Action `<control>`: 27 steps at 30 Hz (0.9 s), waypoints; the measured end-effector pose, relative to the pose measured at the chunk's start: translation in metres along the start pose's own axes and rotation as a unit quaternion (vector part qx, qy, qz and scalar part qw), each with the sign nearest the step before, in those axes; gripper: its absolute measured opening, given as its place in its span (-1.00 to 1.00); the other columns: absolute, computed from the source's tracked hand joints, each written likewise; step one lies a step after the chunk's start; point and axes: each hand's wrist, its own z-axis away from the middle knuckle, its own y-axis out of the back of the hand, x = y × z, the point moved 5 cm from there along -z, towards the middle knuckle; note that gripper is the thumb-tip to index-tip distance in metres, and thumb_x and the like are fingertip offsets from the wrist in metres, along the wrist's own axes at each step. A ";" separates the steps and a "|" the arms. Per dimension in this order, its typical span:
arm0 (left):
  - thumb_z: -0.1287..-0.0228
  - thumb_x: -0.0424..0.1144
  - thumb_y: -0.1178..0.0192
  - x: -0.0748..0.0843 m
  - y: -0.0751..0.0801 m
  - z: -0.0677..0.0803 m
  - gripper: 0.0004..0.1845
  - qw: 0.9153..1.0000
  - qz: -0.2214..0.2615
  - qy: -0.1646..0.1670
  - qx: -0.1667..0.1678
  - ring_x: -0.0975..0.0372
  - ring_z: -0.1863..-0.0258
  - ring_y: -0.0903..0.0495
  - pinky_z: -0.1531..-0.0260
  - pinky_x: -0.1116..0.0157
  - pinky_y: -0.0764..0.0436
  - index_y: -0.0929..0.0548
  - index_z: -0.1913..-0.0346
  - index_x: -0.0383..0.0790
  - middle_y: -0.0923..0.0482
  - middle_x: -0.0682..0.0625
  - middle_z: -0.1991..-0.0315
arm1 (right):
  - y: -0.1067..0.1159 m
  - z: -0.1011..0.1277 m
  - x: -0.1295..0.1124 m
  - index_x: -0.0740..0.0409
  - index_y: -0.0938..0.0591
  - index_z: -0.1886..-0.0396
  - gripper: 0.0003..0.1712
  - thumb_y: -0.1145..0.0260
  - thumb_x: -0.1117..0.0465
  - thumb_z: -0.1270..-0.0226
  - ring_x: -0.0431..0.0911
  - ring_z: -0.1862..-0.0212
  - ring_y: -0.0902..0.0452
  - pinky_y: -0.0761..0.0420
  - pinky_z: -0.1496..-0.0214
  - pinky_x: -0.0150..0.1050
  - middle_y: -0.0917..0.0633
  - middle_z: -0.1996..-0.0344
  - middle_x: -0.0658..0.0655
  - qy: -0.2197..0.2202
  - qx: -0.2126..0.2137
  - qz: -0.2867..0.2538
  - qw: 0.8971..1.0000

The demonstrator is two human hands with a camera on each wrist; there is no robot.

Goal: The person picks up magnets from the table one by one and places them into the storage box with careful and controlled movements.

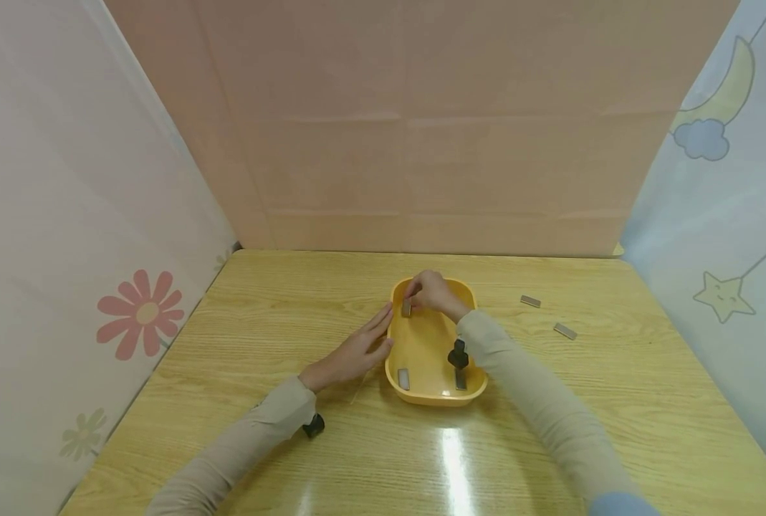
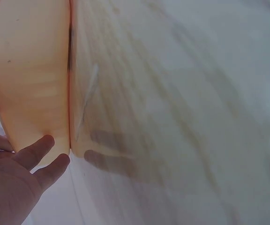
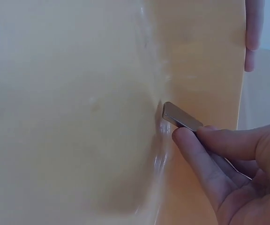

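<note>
Metal block [image 3: 182, 116] is pinched near one end by the right hand [image 1: 436, 292] inside the tub's [image 1: 424, 344] far-left corner, its free end pointed from the fingertips toward the floor's edge (the outside is touched by the spread left hand [image 1: 360, 350]).

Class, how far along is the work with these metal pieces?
Looks done: the orange tray holds one metal piece at near left, another piece at near right. In hand: the right hand pinches a third piece inside, far left; the left hand touches the tray's side. Probably left: two loose pieces on the table.
</note>
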 end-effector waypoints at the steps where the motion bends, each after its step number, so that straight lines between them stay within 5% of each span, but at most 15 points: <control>1: -0.60 -0.24 0.07 0.000 0.000 0.000 -0.33 1.000 -0.001 0.000 0.001 0.11 -0.53 0.13 -0.40 0.13 -0.14 0.09 -0.55 -0.43 0.30 -0.11 -0.60 | 0.000 0.000 -0.001 0.44 -0.73 0.29 -0.92 -0.33 0.51 -0.27 0.08 0.33 -0.71 -0.71 0.26 -0.20 -0.73 0.30 0.28 0.002 0.001 0.002 1.000; 27: -0.59 -0.24 0.06 0.001 0.000 0.000 -0.34 1.000 -0.001 0.005 0.008 0.10 -0.52 0.12 -0.41 0.11 -0.11 0.06 -0.55 -0.40 0.28 -0.09 -0.60 | -0.004 0.004 -0.005 0.42 -0.72 0.25 -0.90 -0.32 0.52 -0.28 0.03 0.33 -0.69 -0.68 0.31 -0.28 -0.72 0.31 0.24 0.012 0.016 0.062 0.998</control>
